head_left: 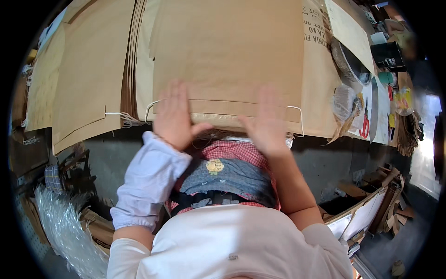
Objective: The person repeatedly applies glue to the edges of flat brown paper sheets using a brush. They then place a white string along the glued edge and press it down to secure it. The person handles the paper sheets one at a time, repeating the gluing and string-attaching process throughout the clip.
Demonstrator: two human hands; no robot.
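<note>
A large brown kraft paper bag [227,51] lies flat on the table in front of me. A folded strip [223,108] runs along its near edge, and a white cord [301,122] loops out at each end of that strip. On the strip's left part rests my left hand [173,116], palm down, fingers stretched out and thumb pointing inward. My right hand [267,121] is over the right part in the same pose, its fingers slightly blurred. Neither hand grips anything.
A stack of similar kraft bags [93,69] with white cords [125,116] lies to the left. At the right are red-handled scissors [366,125], a roll of clear tape [344,100] and a black box [388,56]. Cardboard scraps [395,218] and clear plastic strips [69,228] lie below the table.
</note>
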